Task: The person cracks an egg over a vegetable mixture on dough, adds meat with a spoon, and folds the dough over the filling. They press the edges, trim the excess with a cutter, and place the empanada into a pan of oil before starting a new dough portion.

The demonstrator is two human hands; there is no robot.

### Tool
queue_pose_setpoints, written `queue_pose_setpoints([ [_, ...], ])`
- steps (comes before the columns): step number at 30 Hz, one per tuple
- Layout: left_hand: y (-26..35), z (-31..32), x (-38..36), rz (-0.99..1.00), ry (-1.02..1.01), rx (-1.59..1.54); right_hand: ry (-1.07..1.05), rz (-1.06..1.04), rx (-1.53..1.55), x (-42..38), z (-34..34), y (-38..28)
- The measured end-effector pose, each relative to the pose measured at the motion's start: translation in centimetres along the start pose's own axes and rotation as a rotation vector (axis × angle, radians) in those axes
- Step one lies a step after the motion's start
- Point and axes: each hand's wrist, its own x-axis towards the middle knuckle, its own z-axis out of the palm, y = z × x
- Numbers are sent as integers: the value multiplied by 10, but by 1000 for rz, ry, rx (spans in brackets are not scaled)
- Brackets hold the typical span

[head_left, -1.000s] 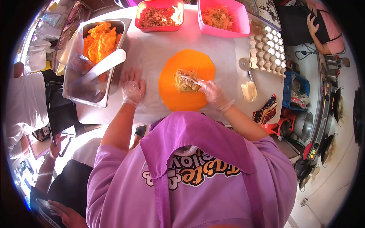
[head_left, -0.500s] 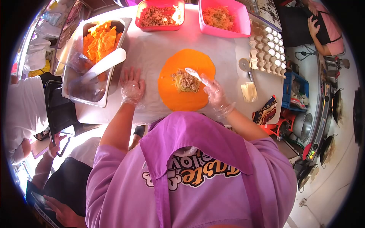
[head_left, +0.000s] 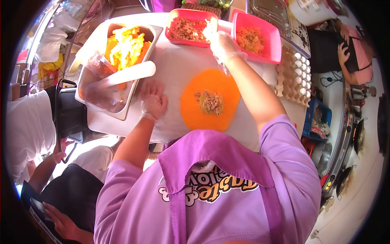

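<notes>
On the white table lies a round orange wrapper [head_left: 191,110], with a small heap of meat and shredded filling [head_left: 211,103] near its middle. My left hand [head_left: 154,101], in a clear plastic glove, rests flat with fingers spread on the table, left of the wrapper. My gloved right hand [head_left: 224,46] is at the right end of the red container of chopped meat [head_left: 187,29]. Its fingers are closed around something, but glare and blur hide what they hold. Beside that hand stands a pink container of shredded filling [head_left: 251,41].
A metal tray [head_left: 152,38] holds orange wrappers, plastic film and a white spatula [head_left: 130,74] at the left. Egg trays [head_left: 287,75] stand at the right, above a blue crate [head_left: 324,118]. People are at the left and upper right.
My right hand, which held a white spoon over the filling, has moved up to the meat container. My left hand remains flat on the table. The whole view has shifted somewhat.
</notes>
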Motion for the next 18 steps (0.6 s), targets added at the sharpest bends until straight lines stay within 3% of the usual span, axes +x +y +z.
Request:
queue_pose_setpoints([
  [1,1,-1,0,3,-3,3,27,168,131,14,5,-5],
  [2,2,-2,1,5,-7,6,20,158,131,32,14,4],
  [4,3,-3,1,-1,-2,-3,172,-166,-523,68,40,35],
  [5,3,-4,1,1,-2,-16,164,-173,-523,79,44,32],
  [7,4,-6,1,-13,-11,-23,-19,20,-606,95,52,27],
  [10,7,-8,1,-28,-25,-39,-76,-23,-430,129,59,62],
  [11,7,-8,1,-33,-27,-45,-119,-174,-560,130,59,65],
  [12,7,-8,1,-34,-29,-44,-121,-173,-559,129,55,69],
  [14,6,-7,1,-31,-14,-53,23,-721,-1424,105,33,47],
  [15,7,-8,2,-31,-15,-53,3,-613,-963,150,56,112],
  [16,7,-8,2,-29,-10,-45,2,-611,-964,146,54,107],
  [18,8,-8,0,-21,-12,-38,-48,-739,-1256,129,40,100],
])
